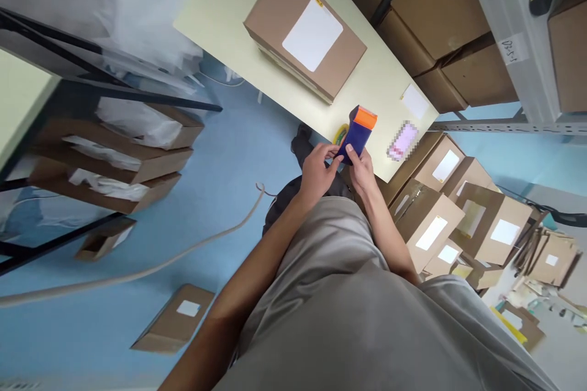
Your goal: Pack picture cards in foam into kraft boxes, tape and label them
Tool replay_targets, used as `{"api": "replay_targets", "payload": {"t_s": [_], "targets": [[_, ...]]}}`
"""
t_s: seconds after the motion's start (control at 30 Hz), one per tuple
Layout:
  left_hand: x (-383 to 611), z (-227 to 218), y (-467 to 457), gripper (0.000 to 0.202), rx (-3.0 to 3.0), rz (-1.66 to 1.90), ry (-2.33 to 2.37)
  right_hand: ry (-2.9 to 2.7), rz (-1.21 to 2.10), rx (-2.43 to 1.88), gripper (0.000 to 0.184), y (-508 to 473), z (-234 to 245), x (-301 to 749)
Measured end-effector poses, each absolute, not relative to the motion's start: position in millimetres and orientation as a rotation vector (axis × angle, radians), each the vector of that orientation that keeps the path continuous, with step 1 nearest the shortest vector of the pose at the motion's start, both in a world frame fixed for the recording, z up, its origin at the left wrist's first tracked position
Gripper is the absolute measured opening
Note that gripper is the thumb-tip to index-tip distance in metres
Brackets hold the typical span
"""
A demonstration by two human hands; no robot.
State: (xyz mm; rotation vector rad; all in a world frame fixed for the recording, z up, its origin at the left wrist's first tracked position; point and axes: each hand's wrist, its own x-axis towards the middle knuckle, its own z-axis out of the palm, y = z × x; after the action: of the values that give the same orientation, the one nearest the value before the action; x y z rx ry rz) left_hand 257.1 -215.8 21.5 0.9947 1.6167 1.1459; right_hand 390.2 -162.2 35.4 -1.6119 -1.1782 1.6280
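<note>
Where hands (318,172) grip, the blue object (354,139) is hidden.

The left forearm (263,256) is stretched forward and slanted inward, the right forearm (389,232) slanted the opposite way — both are left bare. The left hand (318,170) is curled, its fingers (330,150) bent toward the right hand (362,172) just beside it — the latter is closed in a grip, its thumb (352,154) laid forward.
</note>
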Motion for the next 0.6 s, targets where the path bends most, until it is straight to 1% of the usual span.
{"api": "replay_targets", "payload": {"t_s": [0.1,0.23,0.3,0.37,0.5,0.6], "targets": [[262,25,-225,0.018,1.010,1.124,1.600,-1.137,1.651,-1.603,0.068,-173,42,396],[266,32,-235,0.019,1.070,1.099,1.574,-1.086,1.769,-1.530,0.062,-178,44,409],[266,34,-237,0.022,1.089,1.081,1.587,-1.127,1.796,-1.520,0.062,-176,42,417],[263,35,-236,0.030,1.059,1.089,1.644,-1.238,1.786,-1.512,0.065,-172,40,424],[248,31,-218,0.057,0.892,1.213,1.706,-1.544,1.714,-1.461,0.073,-160,41,442],[237,32,-195,0.065,0.824,1.272,1.606,-1.720,1.689,-1.441,0.075,-152,47,461]]}}
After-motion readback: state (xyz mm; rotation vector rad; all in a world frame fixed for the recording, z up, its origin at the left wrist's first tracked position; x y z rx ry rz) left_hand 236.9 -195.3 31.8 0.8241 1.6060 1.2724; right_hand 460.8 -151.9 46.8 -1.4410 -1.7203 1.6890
